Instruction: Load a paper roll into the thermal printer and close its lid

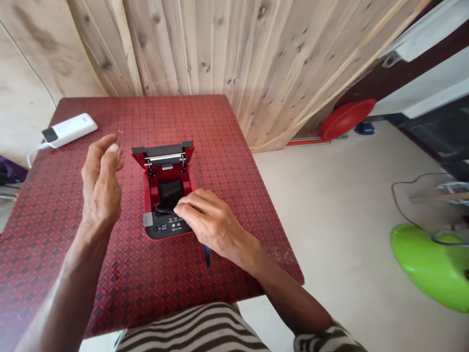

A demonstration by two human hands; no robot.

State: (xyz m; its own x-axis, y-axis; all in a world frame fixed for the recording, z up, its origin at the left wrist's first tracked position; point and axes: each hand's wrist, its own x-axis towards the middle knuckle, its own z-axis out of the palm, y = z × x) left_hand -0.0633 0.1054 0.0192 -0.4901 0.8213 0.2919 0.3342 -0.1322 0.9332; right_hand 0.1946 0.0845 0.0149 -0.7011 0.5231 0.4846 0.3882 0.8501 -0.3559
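A small red-and-black printer [168, 230] sits on the table with its lid [164, 159] raised, showing a roller and a metal rod. Inside its bay lies a soft-looking black piece, probably cloth [170, 191], whose near edge runs to my right fingertips. My right hand [207, 215] is closed in a pinch on that edge, over the printer's front right corner. Below the hand pokes a narrow dark blue piece [207, 256]; the rest of it is hidden. Left of the printer, my left hand [102, 181] is raised, holding nothing, thumb and fingers partly apart.
A white power bank [71, 130] with a cable lies at the table's far left. The red patterned table [205, 117] meets a wooden plank wall [220, 49]. On the floor to the right are a red basin [346, 120] and a green plastic object [427, 269].
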